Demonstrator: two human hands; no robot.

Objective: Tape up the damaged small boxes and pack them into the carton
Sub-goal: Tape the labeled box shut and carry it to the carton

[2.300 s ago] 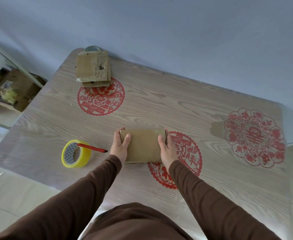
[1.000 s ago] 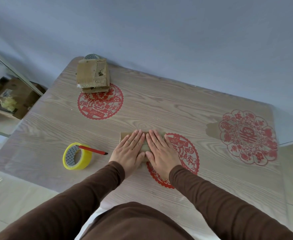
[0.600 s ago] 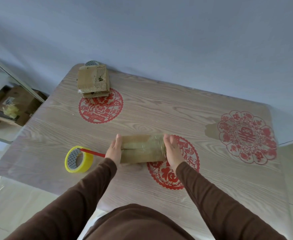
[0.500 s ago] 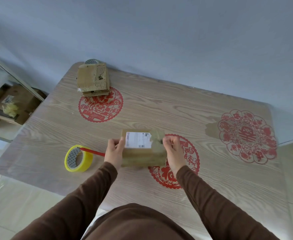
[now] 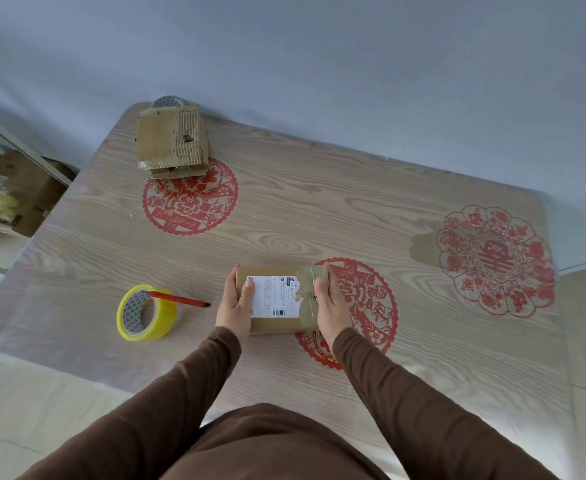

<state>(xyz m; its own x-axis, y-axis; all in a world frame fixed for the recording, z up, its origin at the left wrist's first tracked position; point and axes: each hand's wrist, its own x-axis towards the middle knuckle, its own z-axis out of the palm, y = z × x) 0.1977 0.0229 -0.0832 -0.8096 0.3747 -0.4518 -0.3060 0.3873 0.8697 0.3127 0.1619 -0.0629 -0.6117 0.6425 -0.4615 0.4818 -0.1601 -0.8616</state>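
Observation:
A small brown cardboard box [image 5: 277, 299] lies flat on the table in front of me, its white shipping label facing up and a torn patch showing near its right end. My left hand [image 5: 236, 303] grips its left end, thumb on top. My right hand [image 5: 329, 306] grips its right end the same way. A yellow tape roll [image 5: 146, 313] lies to the left of the box, with a red pen [image 5: 180, 299] resting across it. A stack of worn, crushed small boxes [image 5: 172, 140] sits at the far left corner of the table.
The wooden table [image 5: 302, 216] carries red paper-cut decals under a clear cover. A grey tape roll [image 5: 167, 101] peeks out behind the far stack. Beyond the table's left edge a shelf holds a cardboard carton [image 5: 10, 192]. A blue wall stands behind the table.
Both hands went from pressing flat on the box to gripping its ends. The box was turned over, so its white label now faces up.

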